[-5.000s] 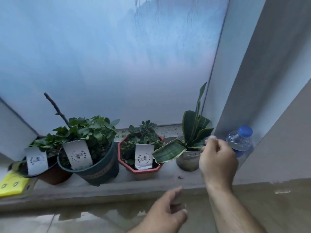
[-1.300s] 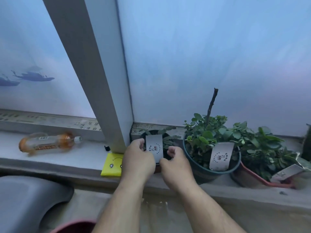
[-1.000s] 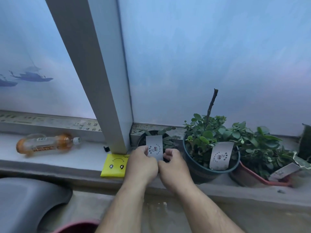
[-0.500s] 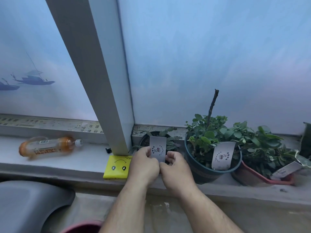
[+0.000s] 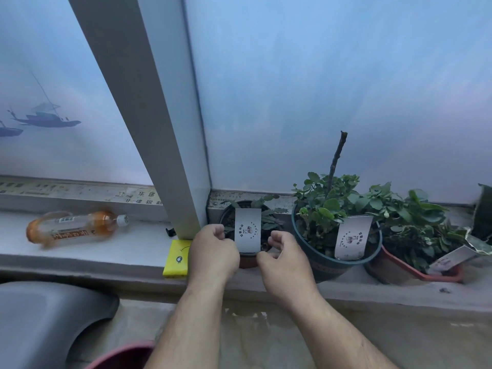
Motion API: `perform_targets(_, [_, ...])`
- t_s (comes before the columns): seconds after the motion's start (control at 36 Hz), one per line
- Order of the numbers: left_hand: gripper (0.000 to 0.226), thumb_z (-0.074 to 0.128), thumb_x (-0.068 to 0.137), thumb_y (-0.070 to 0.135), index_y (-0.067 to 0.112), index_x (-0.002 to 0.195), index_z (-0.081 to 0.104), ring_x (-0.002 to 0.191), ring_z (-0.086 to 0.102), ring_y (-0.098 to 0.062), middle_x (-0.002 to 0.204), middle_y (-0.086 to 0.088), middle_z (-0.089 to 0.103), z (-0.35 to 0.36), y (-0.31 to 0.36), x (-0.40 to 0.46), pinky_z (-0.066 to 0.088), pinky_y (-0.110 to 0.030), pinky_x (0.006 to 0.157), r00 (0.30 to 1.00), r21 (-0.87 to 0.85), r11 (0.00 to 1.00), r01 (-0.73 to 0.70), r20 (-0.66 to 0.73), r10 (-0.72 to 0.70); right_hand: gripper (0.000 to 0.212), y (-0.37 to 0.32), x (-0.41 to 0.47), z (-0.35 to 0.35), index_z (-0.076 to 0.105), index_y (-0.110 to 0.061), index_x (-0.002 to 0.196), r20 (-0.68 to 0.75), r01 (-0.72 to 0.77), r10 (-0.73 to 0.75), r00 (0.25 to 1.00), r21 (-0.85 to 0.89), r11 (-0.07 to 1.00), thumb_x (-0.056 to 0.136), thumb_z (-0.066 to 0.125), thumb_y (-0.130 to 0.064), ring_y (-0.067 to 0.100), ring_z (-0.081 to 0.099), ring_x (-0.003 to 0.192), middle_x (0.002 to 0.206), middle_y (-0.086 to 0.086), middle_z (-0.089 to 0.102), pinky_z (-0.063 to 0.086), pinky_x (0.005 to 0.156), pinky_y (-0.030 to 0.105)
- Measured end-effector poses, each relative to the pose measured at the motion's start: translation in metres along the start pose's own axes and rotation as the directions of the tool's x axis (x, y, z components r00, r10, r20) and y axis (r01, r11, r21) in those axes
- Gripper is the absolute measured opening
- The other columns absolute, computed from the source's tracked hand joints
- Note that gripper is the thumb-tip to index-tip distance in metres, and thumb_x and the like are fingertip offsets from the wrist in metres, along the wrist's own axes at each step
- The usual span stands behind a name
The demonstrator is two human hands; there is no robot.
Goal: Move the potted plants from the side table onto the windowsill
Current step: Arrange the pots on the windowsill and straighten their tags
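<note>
1. Small dark pot (image 5: pixel 246 258): the task's thing nearest my hands. I see it standing upright on the windowsill (image 5: pixel 80 251), just right of the window post (image 5: pixel 159 129) and against the foot of the glass. Its low plant has narrow, toothed, dull green leaves; much of the pot wall is hidden behind my hands.
2. White tag (image 5: pixel 247 229): a tall card with a small ring-shaped printed emblem, standing upright in this pot at its near side.
3. Left hand (image 5: pixel 213 251): fingers curled at the left flank of the small dark pot, fingertips at the rim. I cannot tell whether they actually clasp it.
4. Right hand (image 5: pixel 286 258): fingers loosely curled at the pot's right flank, thumb toward the tag; contact with the pot is likewise unclear.
5. Teal pot (image 5: pixel 327 265): just right of the small one, on the sill, carrying a bushy round-leaved plant, a bare upright twig (image 5: pixel 336 161) and its own white tag.
6. Red pot (image 5: pixel 404 272): further right, with dense green leaves and a tag leaning right.
7. Yellow packet (image 5: pixel 177 258): lying flat at the sill's near edge, partly under my left hand.
8. Orange-tinted bottle (image 5: pixel 74 227): lying on its side, far left on the sill.
</note>
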State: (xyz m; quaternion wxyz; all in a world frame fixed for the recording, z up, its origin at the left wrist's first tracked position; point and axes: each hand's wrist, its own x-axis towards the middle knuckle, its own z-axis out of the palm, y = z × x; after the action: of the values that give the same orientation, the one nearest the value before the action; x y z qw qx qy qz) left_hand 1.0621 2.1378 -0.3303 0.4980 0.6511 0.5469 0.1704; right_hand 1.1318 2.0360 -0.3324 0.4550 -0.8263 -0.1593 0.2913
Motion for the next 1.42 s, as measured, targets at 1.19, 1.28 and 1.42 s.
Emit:
perform_targets(1.19, [0.054, 0.051, 0.083, 0.011, 0.027, 0.134, 0.060, 0.123, 0.053, -0.027, 0.137, -0.003, 0.039, 0.015, -0.009, -0.002, 0.044, -0.032, 0.101, 0.997, 0.273, 0.962, -0.019, 0.081, -0.003, 0.039, -0.005, 0.013, 0.004, 0.058, -0.018, 0.127, 0.046, -0.053, 0.054, 0.997, -0.020, 0.998, 0.088, 0.061, -0.013, 0.014, 0.065, 0.106, 0.120, -0.004, 0.066, 0.053, 0.090, 0.030])
perform_targets(1.28, [0.057, 0.051, 0.082, 0.011, 0.029, 0.135, 0.060, 0.122, 0.053, -0.025, 0.135, -0.003, 0.039, 0.015, -0.011, -0.002, 0.044, -0.033, 0.101, 0.996, 0.266, 0.964, -0.025, 0.088, 0.002, 0.037, -0.004, 0.012, 0.004, 0.058, -0.018, 0.124, 0.037, -0.055, 0.054, 0.998, 0.015, 0.998, 0.088, 0.061, -0.011, 0.010, 0.064, 0.101, 0.118, -0.004, 0.066, 0.050, 0.080, 0.023])
perform_targets(1.42, [0.057, 0.049, 0.081, 0.009, 0.028, 0.133, 0.061, 0.121, 0.053, -0.025, 0.134, -0.002, 0.040, 0.014, -0.011, -0.001, 0.044, -0.030, 0.098, 0.996, 0.258, 0.966, -0.029, 0.086, 0.007, 0.040, -0.003, 0.013, 0.003, 0.056, -0.018, 0.128, 0.034, -0.040, 0.039, 0.999, 0.024, 0.999, 0.089, 0.061, -0.011, 0.004, 0.057, 0.092, 0.101, -0.015, 0.056, 0.040, 0.066, 0.010])
